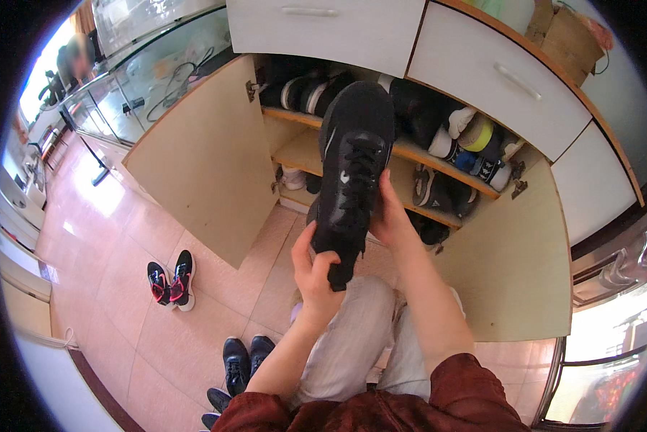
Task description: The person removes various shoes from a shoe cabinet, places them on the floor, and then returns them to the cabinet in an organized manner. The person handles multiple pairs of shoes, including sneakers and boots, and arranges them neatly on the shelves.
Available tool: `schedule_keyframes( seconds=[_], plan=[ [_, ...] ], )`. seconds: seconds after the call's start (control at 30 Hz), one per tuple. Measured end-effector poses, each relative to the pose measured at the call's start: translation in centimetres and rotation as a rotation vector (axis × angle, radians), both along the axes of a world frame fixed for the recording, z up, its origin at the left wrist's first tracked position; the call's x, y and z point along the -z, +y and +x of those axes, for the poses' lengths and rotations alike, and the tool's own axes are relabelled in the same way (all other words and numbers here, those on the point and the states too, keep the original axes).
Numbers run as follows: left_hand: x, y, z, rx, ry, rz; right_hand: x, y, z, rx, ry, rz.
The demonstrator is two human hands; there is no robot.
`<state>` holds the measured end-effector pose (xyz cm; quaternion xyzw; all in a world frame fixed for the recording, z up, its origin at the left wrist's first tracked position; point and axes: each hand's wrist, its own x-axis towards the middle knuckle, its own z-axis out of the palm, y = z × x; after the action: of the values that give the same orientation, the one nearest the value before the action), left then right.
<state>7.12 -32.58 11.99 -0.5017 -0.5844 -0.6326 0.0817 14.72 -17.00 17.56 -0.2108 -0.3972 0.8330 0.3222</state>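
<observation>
A black lace-up sneaker [356, 162] is held up between my two hands, its toe towards the shoe cabinet and its heel towards me. My left hand [315, 270] grips it around the heel, with the thumb at the collar. The fingers of my right hand [391, 216] support its right side near the middle. Part of another dark sole shows behind the sneaker at its left. In front of me, the cabinet's wooden shelf [296, 117] carries dark shoes with white edges [307, 96]. A grey striped sneaker [424, 185] stands on the shelf below, at the right.
Cabinet doors stand open at left [205, 162] and right [512, 270]. Black-and-pink sneakers [183, 278] and black shoes [237, 364] stand on the tiled floor [210, 318] at my left. A glass case [113, 102] is beyond the left door; a person [78, 59] is at far left.
</observation>
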Motion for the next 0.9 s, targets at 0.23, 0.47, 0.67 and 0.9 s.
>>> schedule_keyframes(
  seconds=[0.23,0.47,0.67,0.9],
  plan=[
    [-1.9,-1.3,1.1,0.253,0.092,-0.058,-0.4,1.4,0.0,0.174,-0.139,-0.052],
    [-0.5,1.0,-0.8,0.554,-0.937,0.000,0.7,1.5,1.5,0.124,-0.240,-0.039],
    [0.3,0.5,-1.0,1.098,-1.412,-0.022,-2.0,-0.2,0.9,0.179,-0.323,-0.193],
    [-0.6,0.4,-2.6,0.765,-1.348,0.020,-0.7,2.8,3.5,0.116,-0.140,0.423]
  ],
)
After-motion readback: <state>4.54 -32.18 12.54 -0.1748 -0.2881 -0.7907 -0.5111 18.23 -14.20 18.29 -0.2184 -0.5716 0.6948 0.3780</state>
